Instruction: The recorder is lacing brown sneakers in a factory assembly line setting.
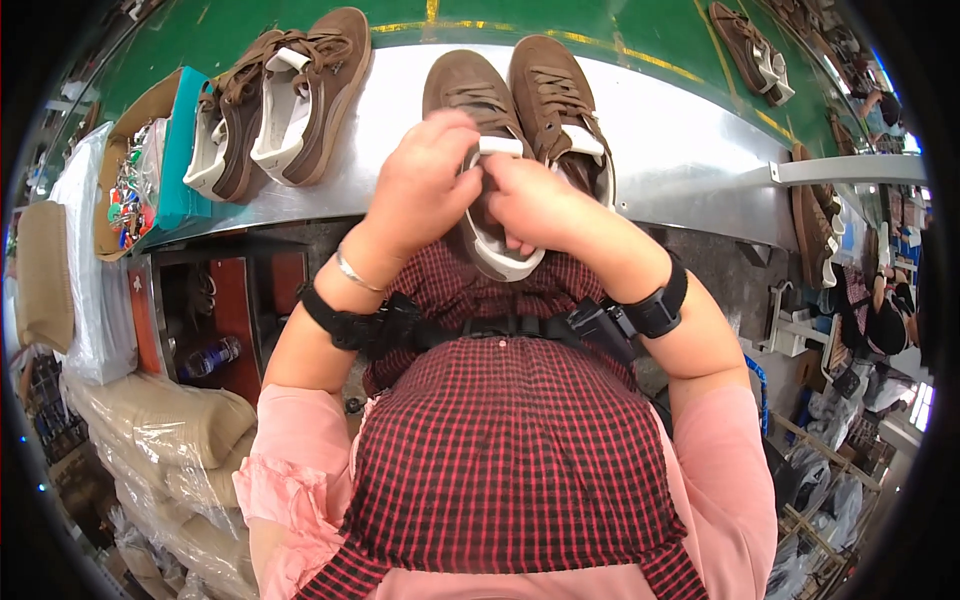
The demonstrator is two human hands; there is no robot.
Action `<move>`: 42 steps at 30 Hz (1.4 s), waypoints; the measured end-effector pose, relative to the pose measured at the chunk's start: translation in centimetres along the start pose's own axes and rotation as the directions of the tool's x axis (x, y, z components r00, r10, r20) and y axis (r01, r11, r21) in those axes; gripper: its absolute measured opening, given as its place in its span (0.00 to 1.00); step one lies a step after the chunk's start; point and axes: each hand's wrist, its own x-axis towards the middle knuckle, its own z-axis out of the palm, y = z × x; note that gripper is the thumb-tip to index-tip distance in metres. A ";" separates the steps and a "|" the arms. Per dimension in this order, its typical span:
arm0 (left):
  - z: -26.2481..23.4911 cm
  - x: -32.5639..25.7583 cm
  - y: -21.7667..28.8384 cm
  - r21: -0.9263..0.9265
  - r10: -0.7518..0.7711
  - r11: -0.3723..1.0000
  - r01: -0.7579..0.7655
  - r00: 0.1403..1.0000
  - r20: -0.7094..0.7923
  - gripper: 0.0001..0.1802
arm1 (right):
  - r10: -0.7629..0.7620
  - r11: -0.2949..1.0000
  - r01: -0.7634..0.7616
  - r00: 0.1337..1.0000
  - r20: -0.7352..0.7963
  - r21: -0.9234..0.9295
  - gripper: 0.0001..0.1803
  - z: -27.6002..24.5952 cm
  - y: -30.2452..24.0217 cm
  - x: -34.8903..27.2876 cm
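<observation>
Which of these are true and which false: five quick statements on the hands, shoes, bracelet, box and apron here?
1. The left hand and right hand are at the same brown shoe. True.
2. The bracelet is on the right wrist. False: the bracelet is on the left wrist.
3. The checked apron is red and black. True.
4. The open box of small colourful items stands to the person's right. False: that box is on the left.
5. The table top is wooden. False: the table has a shiny metal top.

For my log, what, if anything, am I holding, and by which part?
Seemingly the middle pair's left brown shoe, near its tongue, with left hand and right hand; exact grip can't be told.
</observation>
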 end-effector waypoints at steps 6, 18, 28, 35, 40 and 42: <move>2.2 -0.8 -0.8 -0.232 -0.173 0.964 0.129 0.968 -0.184 0.09 | 0.181 0.983 -0.170 0.965 0.190 -0.074 0.11 1.4 -0.8 2.9; 2.8 -2.1 -1.3 -0.131 -0.068 0.991 0.022 0.932 -0.356 0.13 | -0.313 0.727 0.272 0.949 0.048 -0.631 0.09 3.3 1.6 3.3; 2.2 -1.5 -0.9 -0.150 -0.024 0.989 -0.014 0.968 -0.248 0.16 | -0.545 0.735 0.432 0.835 -0.076 -0.523 0.06 3.5 3.3 1.2; -0.2 -1.9 -0.5 -0.334 -0.197 0.926 0.174 0.980 -0.037 0.08 | -0.686 0.655 0.573 0.724 -0.071 -0.492 0.16 0.7 3.0 -3.3; -0.9 0.6 -0.5 -0.392 -0.510 0.797 0.460 0.860 -0.028 0.06 | -0.889 0.444 0.468 0.338 -0.310 -0.764 0.11 -1.6 2.0 -1.6; -0.9 2.1 -0.8 -0.261 -0.433 0.868 0.422 0.901 0.016 0.06 | -0.891 0.437 0.434 0.326 -0.315 -0.788 0.10 -0.9 2.1 0.3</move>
